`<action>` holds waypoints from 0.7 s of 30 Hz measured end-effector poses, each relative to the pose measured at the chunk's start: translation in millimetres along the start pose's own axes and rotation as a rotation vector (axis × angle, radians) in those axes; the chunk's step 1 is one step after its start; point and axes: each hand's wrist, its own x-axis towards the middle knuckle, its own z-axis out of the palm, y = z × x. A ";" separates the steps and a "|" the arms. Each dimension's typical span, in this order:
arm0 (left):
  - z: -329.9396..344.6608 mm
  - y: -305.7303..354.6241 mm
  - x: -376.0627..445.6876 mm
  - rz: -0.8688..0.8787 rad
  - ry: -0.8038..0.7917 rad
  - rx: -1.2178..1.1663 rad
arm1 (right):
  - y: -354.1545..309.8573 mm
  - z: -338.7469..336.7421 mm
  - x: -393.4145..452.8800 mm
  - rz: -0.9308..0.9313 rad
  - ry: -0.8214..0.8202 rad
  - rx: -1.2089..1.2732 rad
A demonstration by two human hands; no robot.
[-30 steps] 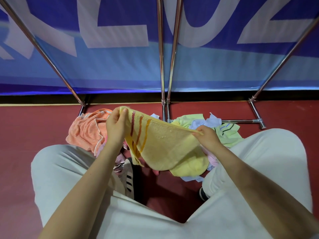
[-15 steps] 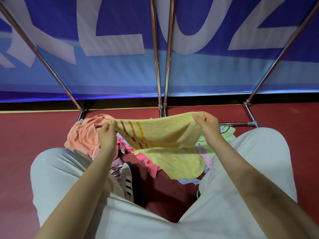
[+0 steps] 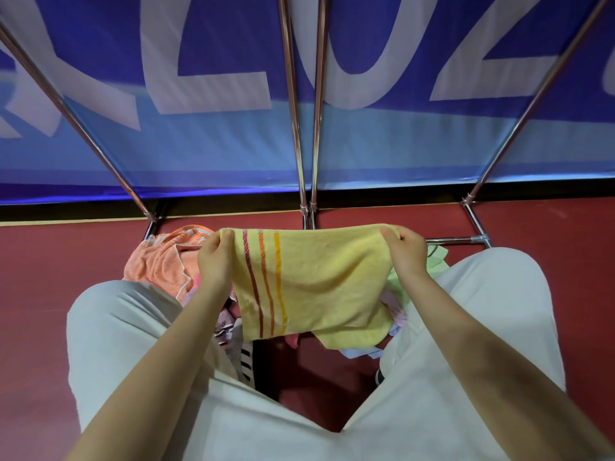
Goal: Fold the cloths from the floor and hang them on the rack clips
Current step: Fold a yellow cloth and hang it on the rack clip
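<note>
The blue banner (image 3: 206, 151) with its big pale letters fills the far half of the view, and the chrome legs of the rack (image 3: 293, 104) slant down in front of it to the red floor (image 3: 50, 277). No clips show from here; they must sit higher than the camera looks.

Nearer, between the person's pale-trousered knees, lies the heap of cloths (image 3: 159, 261) not yet done: an orange one at the left, green and lilac scraps peeping out at the right.

Above that heap hangs the yellow towel (image 3: 316, 277) with its three stripes. A second ago it drooped in a slack, slanted sag between the hands; now its top edge is drawn out level and nearly taut, and the doubled body falls flat towards the near side. It looks folded in half, with the lower layer peeking out at the bottom right, so the fold seems about settled and ready to lift to a clip.

The left hand (image 3: 214, 261) pinches the top-left corner beside the stripes; the right hand (image 3: 407, 252) pinches the top-right corner, both clenched on the cloth.
</note>
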 end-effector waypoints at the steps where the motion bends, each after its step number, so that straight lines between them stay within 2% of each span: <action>1: 2.5 0.7 -0.9 -0.038 -0.002 -0.021 | 0.2 2.5 -0.2 0.032 0.010 0.012; 7: 21.6 1.2 -6.6 -0.218 -0.007 -0.121 | 1.5 23.8 -1.6 0.249 0.010 0.077; 11: 38.2 11.1 -14.8 -0.294 -0.037 -0.172 | -2.8 38.0 -7.9 0.297 -0.091 0.148; 15: 53.1 16.8 -21.2 -0.286 -0.058 -0.162 | -12.7 54.1 -15.8 0.278 -0.143 0.232; 18: 67.4 21.2 -31.9 -0.208 -0.109 -0.128 | -16.9 63.5 -21.8 0.261 -0.191 0.265; 21: 81.6 24.9 -43.6 -0.129 -0.160 -0.141 | -23.6 68.1 -31.4 0.165 -0.226 0.260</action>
